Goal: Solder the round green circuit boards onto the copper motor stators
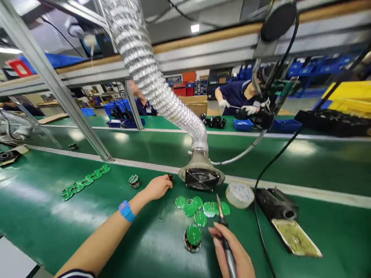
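Left hand (159, 187) pinching dark part (171, 177) left of fan (202, 180), right hand (239, 253) closed round soldering iron (223, 221), green discs (189, 207) in front of fan

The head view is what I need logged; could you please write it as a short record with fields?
Left hand: at a small dark part, grip unclear
Right hand: holding a soldering iron
Loose boards: green, round, near the iron's tip
Left: row of green boards
Beyond hands: black fan, silver duct
Right: tape roll, yellowish pad

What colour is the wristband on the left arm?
The wristband is bright blue; it shows in the head view, the only one here.
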Motion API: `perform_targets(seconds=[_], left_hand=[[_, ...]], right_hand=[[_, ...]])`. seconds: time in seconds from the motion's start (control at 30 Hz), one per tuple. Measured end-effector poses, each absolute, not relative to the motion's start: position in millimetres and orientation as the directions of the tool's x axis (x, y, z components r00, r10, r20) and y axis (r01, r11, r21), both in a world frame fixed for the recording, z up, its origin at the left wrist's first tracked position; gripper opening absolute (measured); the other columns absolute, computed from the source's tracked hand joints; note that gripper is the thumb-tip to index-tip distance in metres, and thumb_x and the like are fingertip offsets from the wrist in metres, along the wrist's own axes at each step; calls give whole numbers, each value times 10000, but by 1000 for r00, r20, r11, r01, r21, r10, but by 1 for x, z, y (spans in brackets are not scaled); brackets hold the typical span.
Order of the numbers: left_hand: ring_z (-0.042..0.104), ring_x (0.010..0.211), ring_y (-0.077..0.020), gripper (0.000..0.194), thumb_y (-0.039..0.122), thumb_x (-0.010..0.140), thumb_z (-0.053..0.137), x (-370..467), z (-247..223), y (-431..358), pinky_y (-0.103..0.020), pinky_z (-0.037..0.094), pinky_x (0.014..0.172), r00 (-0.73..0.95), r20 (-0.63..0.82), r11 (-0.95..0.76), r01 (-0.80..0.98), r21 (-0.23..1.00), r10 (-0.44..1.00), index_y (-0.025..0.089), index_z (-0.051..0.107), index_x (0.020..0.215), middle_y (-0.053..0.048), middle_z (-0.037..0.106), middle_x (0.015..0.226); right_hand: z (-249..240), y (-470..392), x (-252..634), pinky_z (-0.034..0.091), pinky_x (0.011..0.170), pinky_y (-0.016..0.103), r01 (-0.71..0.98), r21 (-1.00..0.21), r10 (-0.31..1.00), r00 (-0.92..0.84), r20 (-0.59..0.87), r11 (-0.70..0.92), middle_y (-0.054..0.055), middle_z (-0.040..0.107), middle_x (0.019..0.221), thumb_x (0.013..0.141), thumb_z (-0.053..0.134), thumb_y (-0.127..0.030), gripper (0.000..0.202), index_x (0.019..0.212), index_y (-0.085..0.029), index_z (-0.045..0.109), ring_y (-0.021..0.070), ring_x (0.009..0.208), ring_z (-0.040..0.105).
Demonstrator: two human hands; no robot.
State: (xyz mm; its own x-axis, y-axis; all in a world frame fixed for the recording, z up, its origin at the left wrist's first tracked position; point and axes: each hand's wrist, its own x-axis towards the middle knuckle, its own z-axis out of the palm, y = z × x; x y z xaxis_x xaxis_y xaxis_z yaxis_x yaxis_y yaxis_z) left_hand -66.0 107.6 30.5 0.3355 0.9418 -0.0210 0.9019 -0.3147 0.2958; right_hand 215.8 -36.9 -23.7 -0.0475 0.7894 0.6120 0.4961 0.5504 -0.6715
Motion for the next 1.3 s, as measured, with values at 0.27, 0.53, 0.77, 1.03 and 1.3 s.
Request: perform_targets(seconds=[0.27,0.53,0.77,1.03,1.3], left_hand=[[598,986,-220,159,286,931,517,-50,35,0,-369,516,890,384,36,-360,824,438,923,192,626,997,-71,612,1033],[621,851,-220,154,156,920,476,-18,35,-22,-351,490,829,577,-191,-489,793,363,794,188,621,879,-50,659,882],[555,723,-154,153,96,861,551,1,33,-9,-250,443,684,553,-42,-400,650,646,832,194,553,744,6,597,759],[485,655,-123,167,75,821,582,14,17,-17,-228,354,594,417,-87,-173,548,819,905,185,532,706,37,531,708],[482,663,-129,135,92,817,575,3,16,-20,-247,355,603,419,-160,-122,570,813,894,192,534,735,30,521,742]], right_hand=[[-21,-51,186,625,886,442,590,-525,777,-334,533,614,114,688,1275,859,540,-169,531,1386,-207,480,289,1133,683],[-31,-43,178,608,886,448,569,-550,783,-334,525,611,117,687,1220,911,493,-108,530,1425,-227,440,253,1085,669],[-23,-47,181,571,937,470,547,-572,781,-300,548,611,111,674,1253,902,540,-142,544,1430,-230,440,268,1148,624],[-10,-47,181,589,701,352,507,-605,762,-181,622,614,44,702,899,911,539,-106,403,1292,-237,530,200,804,645],[-14,-44,179,577,721,356,502,-631,791,-207,576,591,23,678,848,933,520,-105,374,1277,-254,526,197,814,638]])
